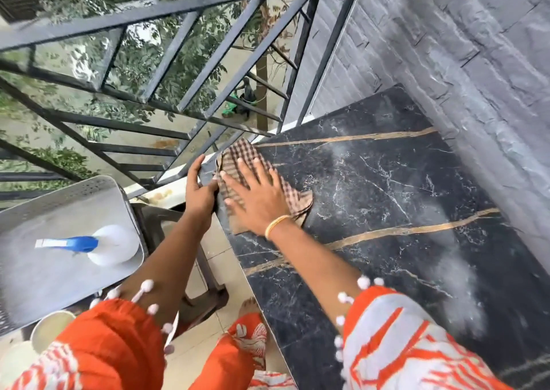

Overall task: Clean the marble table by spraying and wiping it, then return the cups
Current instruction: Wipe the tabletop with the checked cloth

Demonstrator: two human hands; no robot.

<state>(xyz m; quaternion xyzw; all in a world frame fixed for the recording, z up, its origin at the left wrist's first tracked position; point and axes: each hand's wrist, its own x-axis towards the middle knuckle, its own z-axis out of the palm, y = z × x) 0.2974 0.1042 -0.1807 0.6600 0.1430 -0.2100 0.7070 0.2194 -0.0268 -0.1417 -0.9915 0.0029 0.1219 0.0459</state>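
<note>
Two hands are out in front of us on what looks like a balcony, with a dark metal railing point(166, 71) across the top and trees and ground far below it. Going left to right: at the far left we've got a grey perforated tray point(68, 199) with the spray bottle point(104, 245) lying on its side in it, blue nozzle pointing left. One white cup point(49, 328) peeks out at the bottom left corner, half hidden by our orange sleeve point(113, 345). Next comes a strip of pale tiled floor point(214, 241), then the marble table point(387, 196), black with white veins and gold streaks, butted up against a grey stone wall point(476, 62) on the right. Some hazy pale patches show on the marble toward the right side.

Our left hand point(201, 186) is curled over the table's far left edge, gripping it. Our right hand point(257, 194) is flat, fingers spread, palm pressed down on a brown checked cloth point(238, 160) that sits on the table's top left corner. So the hands are close together but not touching each other.
</note>
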